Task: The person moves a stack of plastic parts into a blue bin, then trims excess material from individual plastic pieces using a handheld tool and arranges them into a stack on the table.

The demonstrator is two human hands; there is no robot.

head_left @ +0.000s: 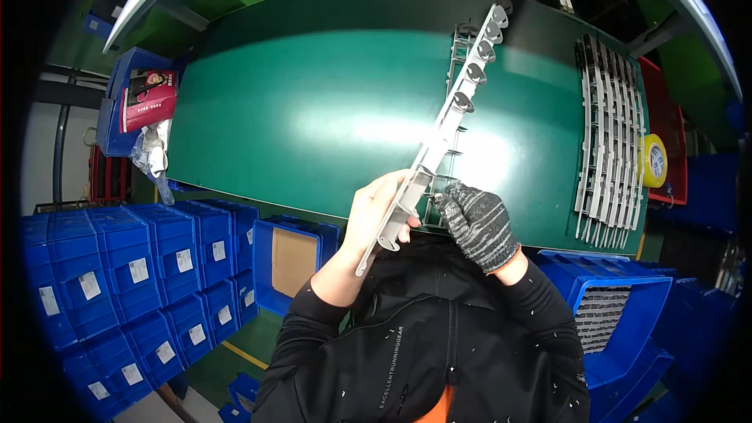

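Observation:
My bare left hand (370,218) is wrapped round the near part of a long light-grey slotted strip (441,135). The strip slants up and away to the right, over the green table. Several dark rounded tabs (475,74) stand along its far half. My right hand (479,223), in a dark grey knitted glove with an orange cuff, is just right of the strip. Its thumb and fingers are pinched together near the strip's edge; what lies between them is too small to make out. Partly hidden beneath the held strip, another slotted strip (462,37) lies on the table.
Several similar strips (611,141) lie side by side at the table's right end, beside a yellow tape roll (655,160) and a red bin (672,110). Blue crates (149,266) are stacked at lower left. An open blue crate (619,298) stands at lower right. A pink packet (149,99) sits far left.

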